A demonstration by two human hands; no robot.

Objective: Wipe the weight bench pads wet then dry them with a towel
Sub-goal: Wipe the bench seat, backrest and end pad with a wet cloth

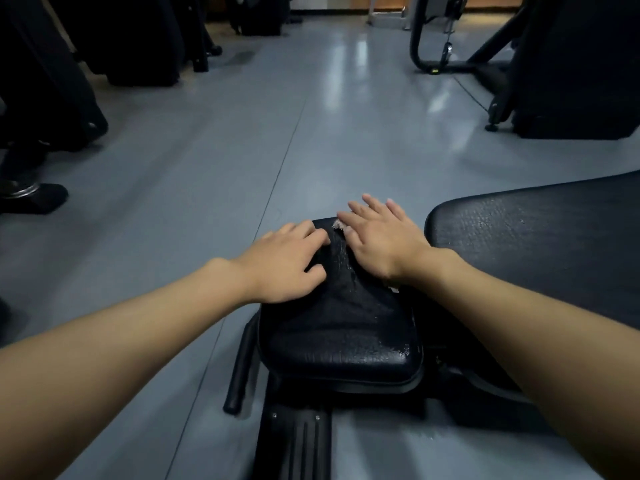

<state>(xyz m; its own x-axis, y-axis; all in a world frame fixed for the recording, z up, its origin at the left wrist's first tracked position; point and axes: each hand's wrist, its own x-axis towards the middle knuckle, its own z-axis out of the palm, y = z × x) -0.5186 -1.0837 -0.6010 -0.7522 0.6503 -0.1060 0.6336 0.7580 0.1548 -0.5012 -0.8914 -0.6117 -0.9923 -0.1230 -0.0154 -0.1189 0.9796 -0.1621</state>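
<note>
Fingers (375,206) of the right hand (377,239) lay straight and fanned apart, palm down on the far end of the seat pad (339,337), just right of the frame's centre. The left hand (282,263) rested beside it on the pad's left edge with its fingers (310,230) close together and bent at the knuckles, tips pressed down and thumb tucked under. Whether they gripped anything dark could not be told. Both bare forearms reached in from the lower corners and met over the pad. The seat pad sat in the lower middle of the frame: a rounded black cushion with a pebbled, leather-like skin and a piped seam along its near edge. Glossy wet streaks ran between the hands and along the near right corner. A small pale frayed spot (336,224) showed at the far edge, touching the right forefinger. To the right, apart from the seat by a narrow gap, the longer back pad (540,237) had the same cracked black grain with a faint sheen. Under the seat ran the matte black bench frame (294,441), with a round bar (239,368) to its left. The smooth grey-blue floor (207,168) carried soft reflections, and dark gym machines (568,64) stood in the upper right.
</note>
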